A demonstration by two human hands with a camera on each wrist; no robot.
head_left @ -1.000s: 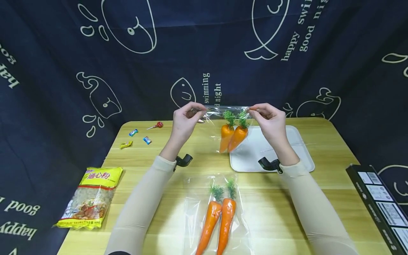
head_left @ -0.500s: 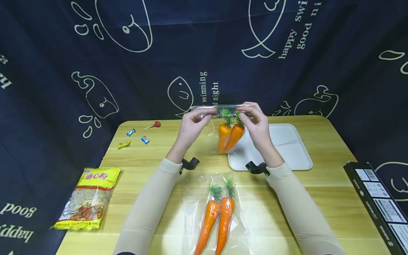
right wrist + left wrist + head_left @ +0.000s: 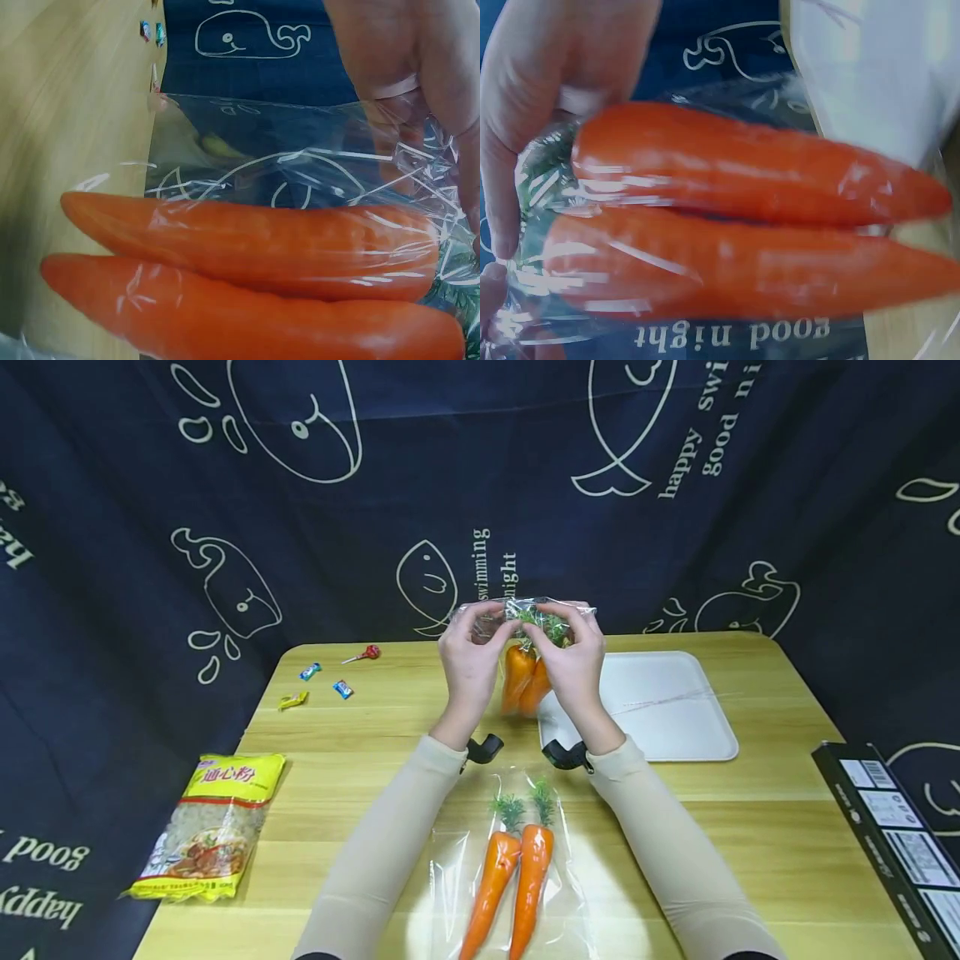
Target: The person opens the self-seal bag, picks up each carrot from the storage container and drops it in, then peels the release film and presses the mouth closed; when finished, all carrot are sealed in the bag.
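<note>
Two orange carrots with green leafy tops hang upright inside a clear plastic bag, raised above the far part of the table. My left hand pinches the bag's upper edge from the left. From the right, my right hand pinches the same edge close beside it, and the film bunches between the fingertips. In the left wrist view both carrots show through the film. Creased film lies by the fingers in the right wrist view. The carrot tops are partly hidden behind the hands.
Nearer me lies another clear bag with two carrots. A white tray sits behind my right wrist. At left are a yellow food packet, small candies and a lollipop. A black box stands right.
Both hands have drawn together along the bag's top edge, the right moving left and the left moving right. The stretched edge is now gathered between them, and the carrots have shifted slightly left.
</note>
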